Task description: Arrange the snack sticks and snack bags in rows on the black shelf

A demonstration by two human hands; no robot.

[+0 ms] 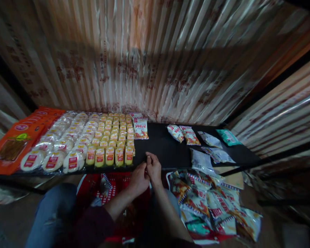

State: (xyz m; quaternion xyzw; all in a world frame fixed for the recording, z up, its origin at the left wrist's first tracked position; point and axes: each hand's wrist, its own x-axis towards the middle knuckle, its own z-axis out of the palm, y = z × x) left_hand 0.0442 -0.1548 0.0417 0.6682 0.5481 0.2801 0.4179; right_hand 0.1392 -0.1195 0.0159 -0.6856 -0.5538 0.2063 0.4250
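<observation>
My left hand (pixel 138 179) and my right hand (pixel 154 167) meet at the front edge of a black shelf (pixel 167 151), fingers curled and pinched together. What they pinch, if anything, is too small and dark to make out. Just left of my hands stand rows of small yellow snack packets (pixel 113 137). A red-and-white snack bag (pixel 141 129) lies on the shelf behind my hands. Below my arms sits a red basket (pixel 105 189).
Round white buns in wrappers (pixel 59 148) and orange flat packs (pixel 15 144) fill the shelf's left part. Loose snack bags (pixel 186 135) and a green packet (pixel 228 137) lie at the right. A heap of snack bags (pixel 214 203) sits below right. Striped wrapping covers the back wall.
</observation>
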